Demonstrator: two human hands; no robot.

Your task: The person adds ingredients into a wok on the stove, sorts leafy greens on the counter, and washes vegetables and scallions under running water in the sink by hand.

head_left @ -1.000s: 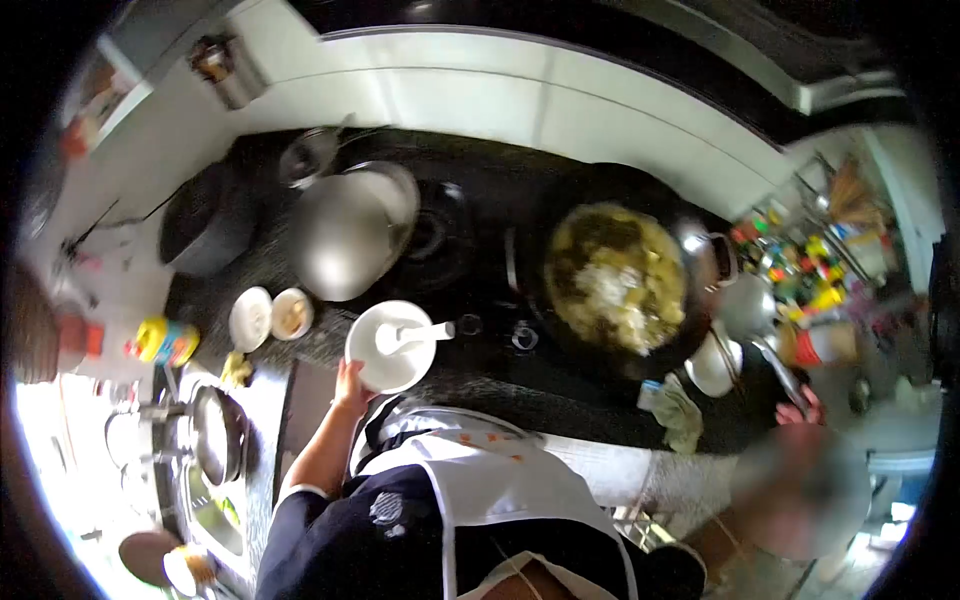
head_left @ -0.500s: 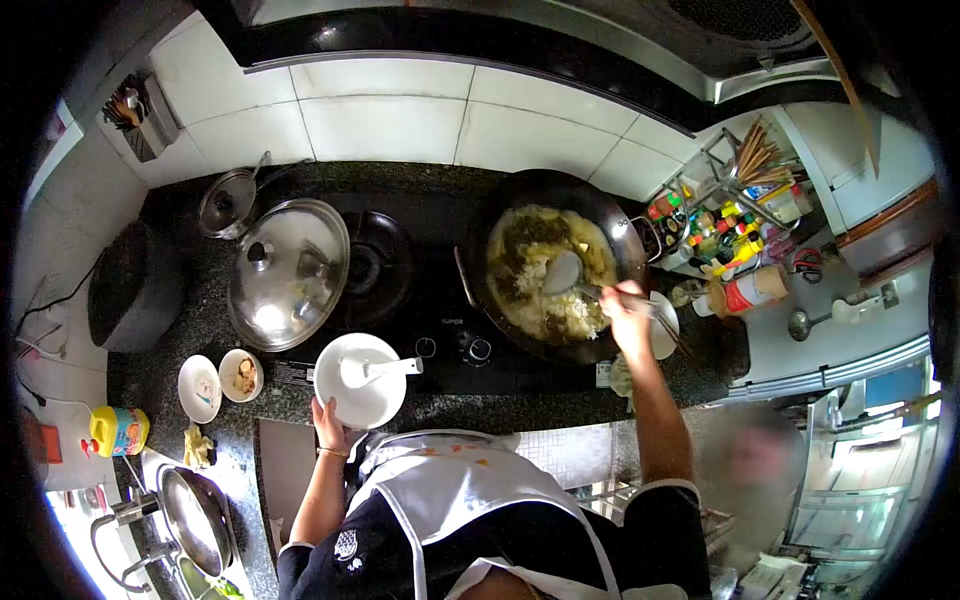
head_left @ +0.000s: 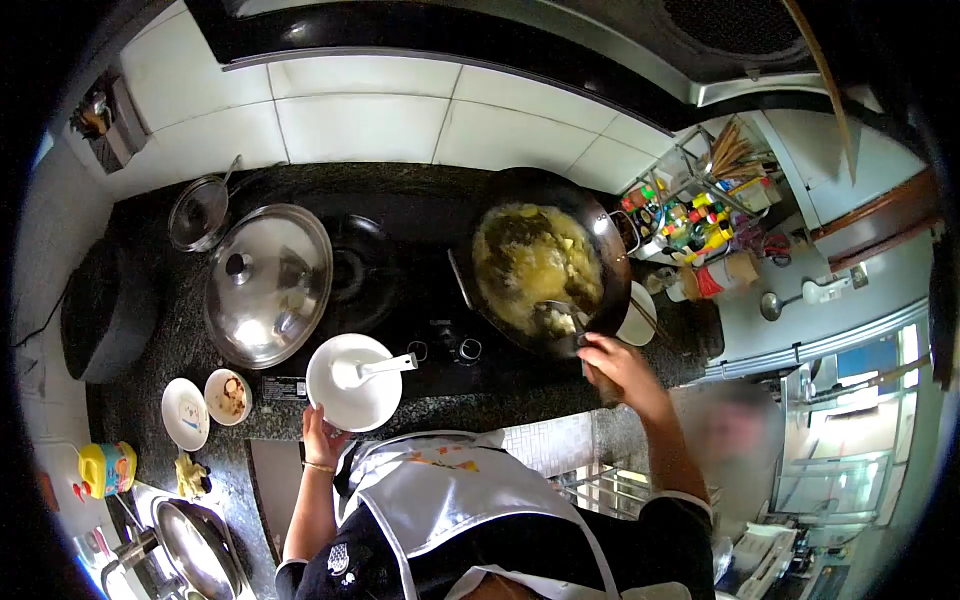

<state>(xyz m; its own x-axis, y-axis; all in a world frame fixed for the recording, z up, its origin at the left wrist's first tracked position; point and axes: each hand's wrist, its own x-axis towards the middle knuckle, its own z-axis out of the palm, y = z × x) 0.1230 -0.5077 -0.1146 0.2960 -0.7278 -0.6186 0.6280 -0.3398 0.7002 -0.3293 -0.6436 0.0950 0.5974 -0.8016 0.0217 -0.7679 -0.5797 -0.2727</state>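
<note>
White bowl (head_left: pixel 371 411) held at left, ladle (head_left: pixel 562 322) dipped at right

From my remote seat, I had the left hand (head_left: pixel 325 440) gripping the white bowl by its near-left side; how far the fingers reached beneath it, I couldn't tell. That hold, I judged, kept the far and right rim free. A white spoon (head_left: pixel 390 366) leaned inside, its handle jutting right over the rim, probably so it could be grabbed cleanly.

My right hand (head_left: pixel 632 377) was closed round the ladle's handle, well back from the heat, with the ladle's head in the near-right part of the wok (head_left: pixel 612 238), among pale pieces and yellowish food (head_left: pixel 535 262). The angle looked right for scooping or turning.

The domed lid (head_left: pixel 270 300) sat left of the burner (head_left: pixel 352 270), presumably parked there to leave the wok open. Chopsticks (head_left: pixel 651 323) lay at a white dish (head_left: pixel 636 316) just right of the wok, handy for the right hand.

So the food lay in the wok, far and left of my right hand, and well to the far right of my left, with the white bowl nearer me.
</note>
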